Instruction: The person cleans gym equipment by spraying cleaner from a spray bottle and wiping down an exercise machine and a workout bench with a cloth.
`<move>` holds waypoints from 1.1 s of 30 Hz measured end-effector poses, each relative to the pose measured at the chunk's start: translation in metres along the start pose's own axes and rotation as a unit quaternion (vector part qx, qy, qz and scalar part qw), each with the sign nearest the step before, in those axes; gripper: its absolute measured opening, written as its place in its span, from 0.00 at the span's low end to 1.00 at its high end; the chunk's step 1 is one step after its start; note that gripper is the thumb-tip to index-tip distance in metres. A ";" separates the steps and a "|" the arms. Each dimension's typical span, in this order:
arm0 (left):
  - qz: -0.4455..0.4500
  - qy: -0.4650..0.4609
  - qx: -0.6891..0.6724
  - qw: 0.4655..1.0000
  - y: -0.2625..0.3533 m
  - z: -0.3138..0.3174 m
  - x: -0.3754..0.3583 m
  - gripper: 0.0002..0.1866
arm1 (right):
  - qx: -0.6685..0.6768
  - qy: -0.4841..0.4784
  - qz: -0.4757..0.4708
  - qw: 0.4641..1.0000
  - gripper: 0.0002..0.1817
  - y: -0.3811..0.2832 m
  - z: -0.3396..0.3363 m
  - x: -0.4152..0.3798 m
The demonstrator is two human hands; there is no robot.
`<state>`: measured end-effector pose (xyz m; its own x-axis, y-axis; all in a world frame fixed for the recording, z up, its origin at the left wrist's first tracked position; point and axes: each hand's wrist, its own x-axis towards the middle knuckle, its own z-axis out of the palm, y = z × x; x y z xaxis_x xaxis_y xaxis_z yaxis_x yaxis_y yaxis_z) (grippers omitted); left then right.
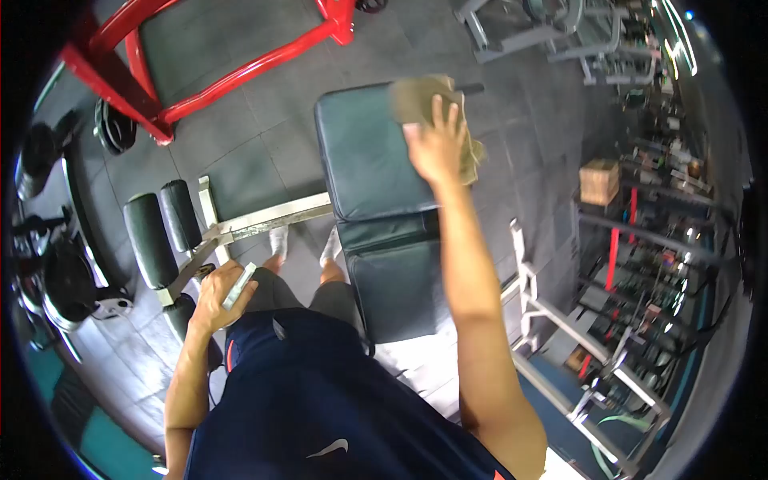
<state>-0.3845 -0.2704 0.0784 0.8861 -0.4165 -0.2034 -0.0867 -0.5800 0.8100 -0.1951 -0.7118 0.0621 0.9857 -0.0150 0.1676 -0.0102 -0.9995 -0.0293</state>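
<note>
My right hand (438, 144) lies with fingers spread on an olive-brown cloth (472, 160), pressing it against the far right part of a bench's dark padded top (368, 152). The cloth is partly blurred and overhangs the pad's right edge. A second pad (396, 292) continues the bench toward me. Low on the left, beside my thigh, my left hand (218, 298) is closed around a pale, flat, oblong object (239, 286), whose kind I cannot tell. Close by are the bench's pale metal frame (272, 218) and black foam rollers (150, 240).
A red metal frame (248, 78) stands on the dark tiled floor ahead. Weight plates (70, 276) are racked at the left. To the right are a pale metal frame (568, 332), a wooden box (599, 182) and more gym equipment. A grey machine (528, 44) stands farther back.
</note>
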 end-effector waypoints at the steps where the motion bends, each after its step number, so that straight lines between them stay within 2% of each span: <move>1: 0.011 -0.018 0.023 0.999 -0.003 0.001 0.001 0.10 | -0.056 0.012 -0.056 0.997 0.36 -0.020 0.018 -0.007; 3: 0.003 -0.006 -0.007 1.000 0.011 -0.002 0.006 0.09 | 0.003 -0.040 -0.068 0.997 0.35 -0.050 0.015 -0.039; 4: -0.028 -0.054 0.014 0.998 0.016 -0.007 0.009 0.08 | 0.086 -0.094 -0.035 0.991 0.34 -0.073 0.015 -0.075; 5: -0.011 -0.041 0.007 0.999 0.015 -0.003 0.012 0.08 | 0.164 -0.135 0.000 0.977 0.32 -0.090 0.014 -0.108; 7: 0.023 -0.018 0.004 1.000 0.025 0.003 0.021 0.08 | 0.221 -0.112 -0.124 0.961 0.28 -0.103 0.033 -0.166; 8: -0.009 -0.081 0.018 0.997 0.028 -0.002 0.027 0.08 | 0.269 -0.119 -0.088 0.952 0.27 -0.104 0.025 -0.174; 9: 0.001 -0.071 0.013 0.997 0.022 0.001 0.025 0.12 | 0.319 -0.125 -0.053 0.938 0.26 -0.105 0.017 -0.180; 11: 0.085 0.017 0.000 0.996 0.023 0.010 0.028 0.12 | 0.506 -0.147 0.131 0.839 0.26 -0.086 0.004 -0.189; 12: 0.037 -0.041 -0.009 0.998 0.024 0.005 0.032 0.13 | 0.563 -0.129 0.287 0.764 0.26 -0.061 0.008 -0.192; 14: 0.075 0.004 0.016 0.997 0.007 0.008 0.030 0.12 | 0.718 0.050 0.454 0.525 0.28 -0.016 -0.039 -0.147; 15: 0.062 -0.002 0.011 0.998 0.007 0.006 0.029 0.11 | 0.779 0.109 0.432 0.441 0.29 0.007 -0.082 -0.119; 16: 0.049 -0.008 0.007 0.999 0.019 0.003 0.033 0.11 | 0.778 0.128 0.338 0.514 0.31 0.037 -0.105 -0.095; 17: 0.025 -0.053 0.013 0.998 0.032 -0.006 0.039 0.11 | 0.695 0.153 0.255 0.655 0.32 0.061 -0.117 -0.065; 18: 0.037 -0.043 0.017 0.998 0.033 -0.007 0.038 0.10 | 0.600 0.154 0.259 0.741 0.35 0.073 -0.123 -0.033; 19: 0.049 -0.033 0.022 0.998 0.035 -0.009 0.036 0.10 | 0.430 0.119 0.242 0.861 0.38 0.090 -0.118 0.001; 20: 0.033 -0.059 0.034 0.997 0.042 -0.013 0.038 0.10 | 0.401 0.063 0.206 0.890 0.38 0.095 -0.100 0.036; 21: 0.040 -0.072 0.060 0.995 0.044 -0.017 0.036 0.10 | 0.370 0.005 0.168 0.914 0.39 0.091 -0.080 0.066; 24: 0.024 -0.075 0.088 0.993 0.044 -0.022 0.031 0.11 | 0.327 -0.084 0.209 0.918 0.39 0.064 0.021 0.098; 26: 0.002 -0.083 0.091 0.992 0.050 -0.026 0.029 0.11 | 0.318 -0.113 0.220 0.915 0.40 0.051 0.035 0.101; 27: -0.001 -0.087 0.090 0.992 0.046 -0.026 0.026 0.10 | 0.341 -0.186 0.234 0.891 0.41 0.060 0.026 0.096; 28: 0.010 -0.080 0.081 0.993 0.049 -0.025 0.026 0.11 | 0.379 -0.144 0.229 0.885 0.42 0.075 0.058 0.092; 29: 0.022 -0.085 0.075 0.993 0.046 -0.024 0.027 0.11 | 0.406 -0.086 0.229 0.881 0.48 0.083 0.050 0.066; 30: 0.027 -0.089 0.065 0.994 0.045 -0.025 0.027 0.11 | 0.385 -0.066 0.306 0.868 0.49 0.084 0.042 0.040; 31: 0.032 -0.092 0.053 0.994 0.046 -0.024 0.029 0.10 | 0.338 -0.040 0.331 0.880 0.49 0.087 0.059 0.023; 32: 0.025 -0.087 0.059 0.994 0.039 -0.022 0.030 0.10 | 0.306 -0.062 0.359 0.880 0.47 0.076 0.033 0.004; 33: 0.016 -0.089 0.067 0.994 0.032 -0.023 0.028 0.10 | 0.269 -0.029 0.376 0.886 0.42 0.067 0.033 -0.014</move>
<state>-0.3525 -0.2846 0.1115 0.7886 -0.5464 -0.2821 -0.1841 -0.6476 0.7394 -0.2041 -0.7776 0.0255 0.7409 -0.6546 -0.1501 -0.6022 -0.5487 -0.5799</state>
